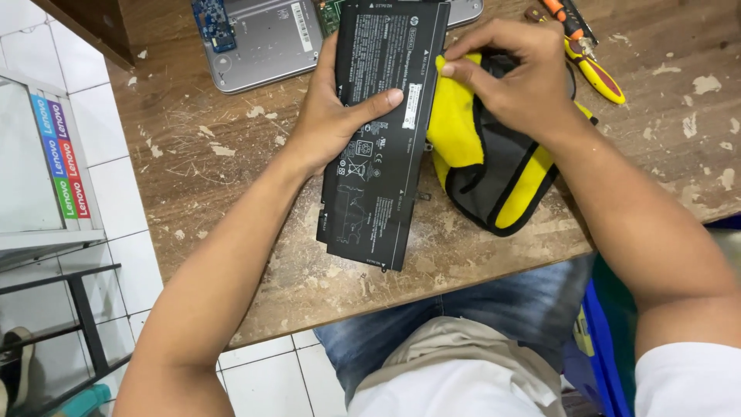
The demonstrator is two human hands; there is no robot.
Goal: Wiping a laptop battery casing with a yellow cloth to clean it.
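A worn wooden table [231, 193] with flaked paint spots is seen across the middle of the frame, and white floor tiles are seen at the lower left. A flat black battery pack [382, 139] is laid lengthwise near the centre of the frame, on the table. It is held by the left hand [336, 108], whose thumb is pressed on the top face while the other fingers are wrapped under the left edge. Just to the right of it, a yellow and black cloth [486, 170] is lying, touching the battery's right edge. The cloth is pinched at its upper corner by the right hand [517, 77], with the fingers closed narrowly on the fabric. At the upper left of the frame an opened grey laptop base [262, 38] is seen, partly covered by the battery. At the upper right, yellow-handled pliers [594, 69] are lying.
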